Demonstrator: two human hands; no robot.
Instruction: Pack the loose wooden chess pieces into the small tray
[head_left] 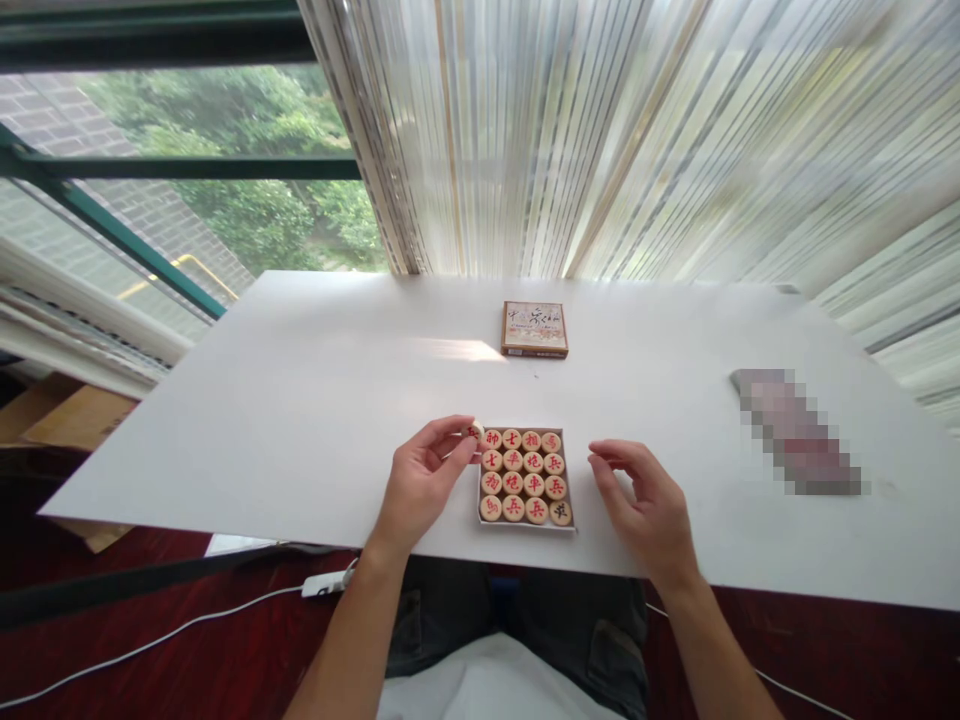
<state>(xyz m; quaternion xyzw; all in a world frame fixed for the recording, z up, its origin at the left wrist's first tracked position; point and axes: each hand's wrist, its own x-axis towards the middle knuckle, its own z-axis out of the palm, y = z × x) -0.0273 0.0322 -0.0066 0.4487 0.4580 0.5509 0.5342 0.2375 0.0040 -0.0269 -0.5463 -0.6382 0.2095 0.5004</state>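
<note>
An open shallow box [527, 528] near the table's front edge holds rows of round wooden chess pieces. Most bear red characters; the piece at the front right corner [559, 512] has a black one. My left hand [427, 478] is at the box's back left corner, with a round wooden piece [473, 431] pinched between thumb and fingers, dark marks on its face. To the right of the box my right hand [637, 500] hovers apart from it, thumb and fingers curved with a gap between them and nothing held.
A closed printed box [535, 330] lies farther back on the white table [337, 400]. At the right lies a blurred, pixelated flat object [799, 432]. Striped curtains [510, 140] and a window stand behind the table. A white power strip [326, 584] is on the floor.
</note>
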